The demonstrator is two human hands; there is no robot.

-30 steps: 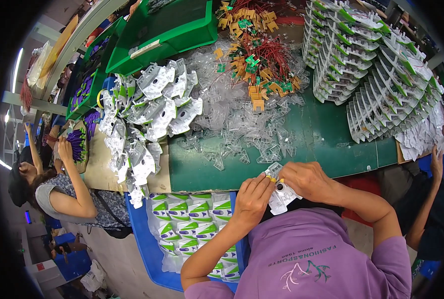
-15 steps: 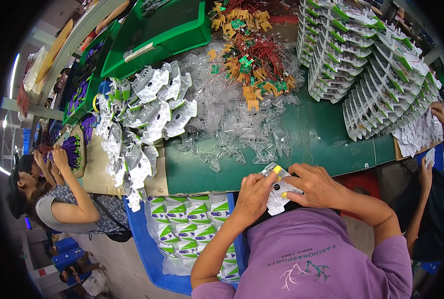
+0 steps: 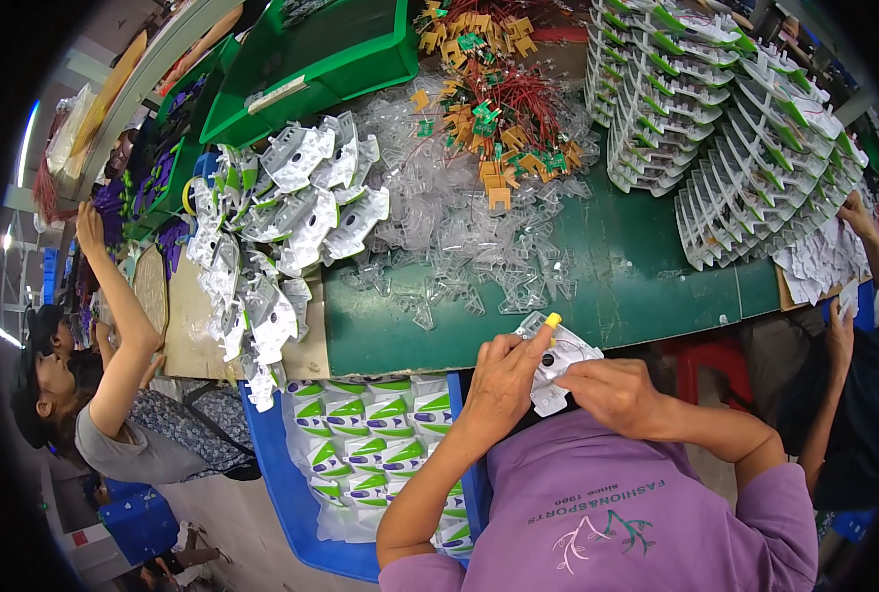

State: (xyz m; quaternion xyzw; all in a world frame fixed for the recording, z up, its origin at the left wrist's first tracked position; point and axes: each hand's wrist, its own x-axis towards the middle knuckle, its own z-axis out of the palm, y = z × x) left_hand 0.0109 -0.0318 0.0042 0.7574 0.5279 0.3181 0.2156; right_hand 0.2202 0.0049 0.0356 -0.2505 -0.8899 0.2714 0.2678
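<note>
Close to my body, at the front edge of the green table, is a white plastic housing (image 3: 550, 363) with a dark round hole and a thin wire over its inner side. My left hand (image 3: 502, 392) grips its left side, the index finger, with a yellow finger cover (image 3: 553, 321), stretched along the top. My right hand (image 3: 614, 397) is pinched closed over the housing's right part; what its fingertips hold is hidden. Beyond the housing lie many small clear plastic parts (image 3: 425, 222) and a tangle of red wires (image 3: 523, 104) with small green boards and tan pieces.
White-and-green housings (image 3: 306, 232) are heaped at left, with more in tall stacks (image 3: 755, 187) at right. A green bin (image 3: 311, 84) stands at the back. Below the table edge, a blue crate (image 3: 296, 493) holds bagged white-and-green items. Co-workers sit left (image 3: 134, 439) and right (image 3: 854, 395).
My right hand's fingers have drawn together from a spread grip and moved lower on the housing. My left index finger has straightened upward. The co-worker at left has reached an arm up toward purple parts.
</note>
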